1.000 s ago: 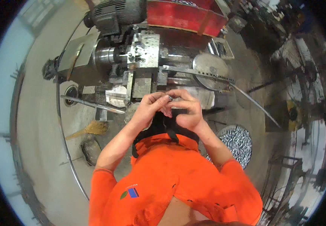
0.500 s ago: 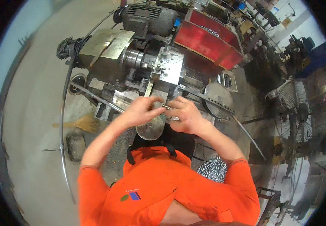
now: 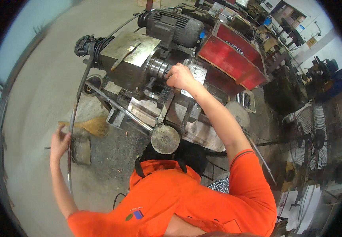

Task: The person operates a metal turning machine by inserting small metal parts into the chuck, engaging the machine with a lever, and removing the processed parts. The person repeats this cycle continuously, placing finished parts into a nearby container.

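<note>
My right hand (image 3: 180, 77) reaches across the lathe, its fingers closed together right at the front of the shiny round chuck (image 3: 158, 68). Whatever sits between those fingertips is hidden. The metal tool block (image 3: 197, 72) lies just beyond this hand, partly covered by it. Out to the left, my left hand (image 3: 60, 141) is beside the long bent metal lever (image 3: 71, 122). Its fingers are apart and curved, and I see nothing in them. Between my arms, a round metal handwheel (image 3: 165, 139) stands at the front of the machine.
A motor (image 3: 175, 27) sits behind the lathe, with a red metal bin (image 3: 234, 53) to its right. A straw broom (image 3: 90, 125) lies on the floor at left. Small metal parts (image 3: 219, 185) fill a container by my right side. A large fan (image 3: 313, 136) stands at right.
My hands have parted from the small metal piece they held together in front. The right one has moved up to the chuck, the left one far out to the lever.
</note>
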Available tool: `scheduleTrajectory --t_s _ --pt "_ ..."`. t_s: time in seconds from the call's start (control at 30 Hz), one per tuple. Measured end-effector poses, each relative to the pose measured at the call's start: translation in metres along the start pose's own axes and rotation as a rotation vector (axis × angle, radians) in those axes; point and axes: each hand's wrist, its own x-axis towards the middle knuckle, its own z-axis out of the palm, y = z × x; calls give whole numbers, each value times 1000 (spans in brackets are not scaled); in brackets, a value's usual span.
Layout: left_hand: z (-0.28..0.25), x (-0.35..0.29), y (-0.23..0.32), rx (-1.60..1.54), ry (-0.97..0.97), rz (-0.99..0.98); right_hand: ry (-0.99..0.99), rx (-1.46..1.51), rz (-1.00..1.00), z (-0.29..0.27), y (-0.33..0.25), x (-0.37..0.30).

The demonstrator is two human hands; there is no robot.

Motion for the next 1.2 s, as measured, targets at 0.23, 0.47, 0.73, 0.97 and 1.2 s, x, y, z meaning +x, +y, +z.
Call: scheduleTrajectory --t_s 0.23,0.47,0.73,0.97,1.2 --pt "39 -10 -20 385 146 -10 49 15 -144 8 4 6" --pt "37 13 -10 667 152 -58 70 -20 -203 6 8 -1" --pt "-69 136 -131 1063 316 217 12 -94 -209 5 4 2" --pt "2 141 -64 427 739 505 197 19 -204 -11 4 -36" --pt "249 125 -50 308 -159 247 358 140 95 -49 53 -183"
